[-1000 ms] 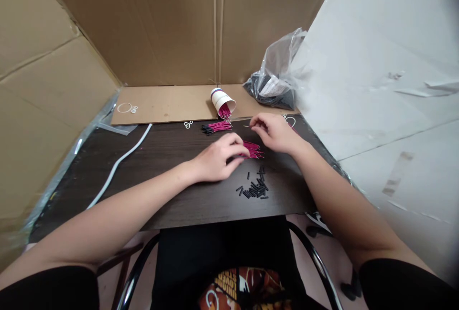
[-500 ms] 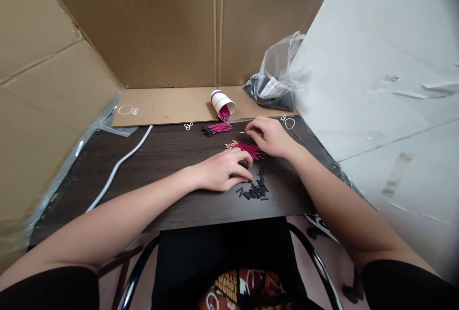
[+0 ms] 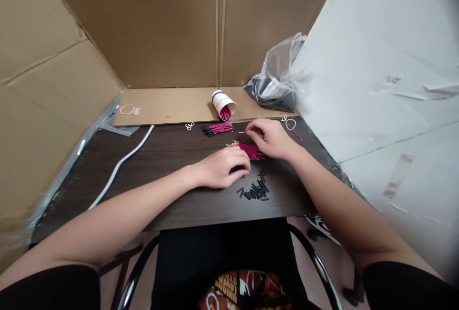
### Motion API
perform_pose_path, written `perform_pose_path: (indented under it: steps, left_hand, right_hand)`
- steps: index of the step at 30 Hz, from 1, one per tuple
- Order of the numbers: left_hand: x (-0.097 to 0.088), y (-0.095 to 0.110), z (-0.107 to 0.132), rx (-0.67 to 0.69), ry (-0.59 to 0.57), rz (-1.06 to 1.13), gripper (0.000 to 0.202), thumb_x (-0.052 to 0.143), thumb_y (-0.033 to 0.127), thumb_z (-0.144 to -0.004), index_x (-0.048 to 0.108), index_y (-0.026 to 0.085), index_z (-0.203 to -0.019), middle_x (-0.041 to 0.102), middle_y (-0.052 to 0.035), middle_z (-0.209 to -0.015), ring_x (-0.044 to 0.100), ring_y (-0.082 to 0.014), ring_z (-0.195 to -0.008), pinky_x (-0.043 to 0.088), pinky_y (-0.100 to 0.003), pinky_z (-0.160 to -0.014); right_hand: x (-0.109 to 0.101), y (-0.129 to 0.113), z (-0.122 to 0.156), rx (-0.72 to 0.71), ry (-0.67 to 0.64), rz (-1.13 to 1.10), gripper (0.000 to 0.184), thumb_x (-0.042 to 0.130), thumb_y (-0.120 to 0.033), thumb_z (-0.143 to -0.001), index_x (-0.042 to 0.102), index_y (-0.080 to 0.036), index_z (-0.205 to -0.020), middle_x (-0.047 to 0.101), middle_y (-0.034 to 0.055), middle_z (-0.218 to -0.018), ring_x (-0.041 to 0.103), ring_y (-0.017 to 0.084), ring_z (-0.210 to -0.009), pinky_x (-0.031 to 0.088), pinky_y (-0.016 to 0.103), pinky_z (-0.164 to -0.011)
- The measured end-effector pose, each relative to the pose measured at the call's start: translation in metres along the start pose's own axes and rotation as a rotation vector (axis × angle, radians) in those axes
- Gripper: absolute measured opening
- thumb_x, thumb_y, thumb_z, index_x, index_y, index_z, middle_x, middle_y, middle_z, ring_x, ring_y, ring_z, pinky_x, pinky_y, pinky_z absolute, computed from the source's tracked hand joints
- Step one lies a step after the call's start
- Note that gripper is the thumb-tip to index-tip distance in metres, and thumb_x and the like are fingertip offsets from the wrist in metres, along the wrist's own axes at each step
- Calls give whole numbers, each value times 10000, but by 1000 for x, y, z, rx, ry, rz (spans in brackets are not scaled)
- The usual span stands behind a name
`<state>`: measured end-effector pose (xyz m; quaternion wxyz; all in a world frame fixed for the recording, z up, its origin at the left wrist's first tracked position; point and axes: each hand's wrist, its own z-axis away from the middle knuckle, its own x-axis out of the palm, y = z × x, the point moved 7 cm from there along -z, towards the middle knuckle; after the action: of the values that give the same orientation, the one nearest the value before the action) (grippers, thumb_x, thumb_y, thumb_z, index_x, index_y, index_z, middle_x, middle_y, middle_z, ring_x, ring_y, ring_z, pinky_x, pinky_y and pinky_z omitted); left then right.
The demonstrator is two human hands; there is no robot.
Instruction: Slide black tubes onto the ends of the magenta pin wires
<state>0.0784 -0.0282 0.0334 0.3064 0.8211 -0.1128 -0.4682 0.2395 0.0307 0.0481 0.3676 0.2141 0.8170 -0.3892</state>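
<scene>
My left hand [image 3: 224,167] rests on the dark table [image 3: 161,166], fingers curled together in a pinch just left of a heap of short black tubes [image 3: 255,189]; what the fingertips hold is hidden. My right hand [image 3: 270,137] hovers behind a loose bundle of pink wires [image 3: 247,148] and pinches one thin wire with a bare tip pointing left. A second bundle of pink wires with black ends [image 3: 217,129] lies farther back. Beside it a tipped paper cup [image 3: 223,102] spills more pink wires.
A clear plastic bag of black parts [image 3: 276,83] sits at the back right on a cardboard sheet [image 3: 168,104]. A white strip [image 3: 120,164] runs along the table's left. Small white rings [image 3: 128,108] lie far left. Cardboard walls enclose the desk; a chair frame [image 3: 315,272] shows below.
My left hand slid back from the pink wire bundle toward the black tubes and curled tighter. My right hand drew slightly nearer with its single wire.
</scene>
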Motion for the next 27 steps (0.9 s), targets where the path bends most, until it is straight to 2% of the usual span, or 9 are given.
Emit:
perform_pose_path:
  steps: [4, 7, 11, 17, 27]
  left_hand:
    - [-30, -41, 8, -313, 402, 50, 121, 693, 283, -1046, 762, 186, -1027, 761, -52, -890, 614, -172, -721, 528, -350, -727]
    - [-39, -69, 14, -453, 543, 180, 145, 719, 306, -1014, 765, 168, -1026, 792, -73, -910, 653, -169, -732, 537, -333, -715]
    - [-38, -82, 14, -497, 553, 265, 159, 729, 303, -993, 774, 154, -1023, 823, -104, -964, 729, -192, -810, 590, -360, -791]
    - [-36, -78, 13, -472, 534, 268, 204, 738, 341, -996, 798, 151, -1041, 837, -111, -982, 761, -209, -852, 616, -388, -847]
    - [-36, -75, 13, -456, 532, 215, 199, 755, 346, -987, 824, 163, -1022, 827, -88, -949, 711, -185, -794, 573, -342, -759]
  right_hand:
    - [-7, -9, 1, -31, 77, -38, 128, 626, -261, -1054, 701, -201, -970, 714, 42, -826, 581, 189, -716, 448, 353, -735]
    - [-9, -15, 2, -51, 101, -59, 148, 621, -281, -1062, 715, -199, -983, 716, 37, -824, 565, 177, -695, 444, 346, -716]
    - [-8, -21, 3, -86, 75, -70, 161, 614, -287, -1059, 723, -198, -980, 717, 36, -830, 563, 168, -683, 441, 338, -695]
    - [-4, -23, 2, -105, 41, -76, 150, 608, -270, -1045, 719, -205, -969, 709, 32, -822, 580, 171, -694, 446, 338, -694]
    - [2, -23, 3, -138, 5, -64, 148, 600, -241, -1057, 723, -202, -983, 715, 39, -855, 592, 175, -726, 448, 341, -712]
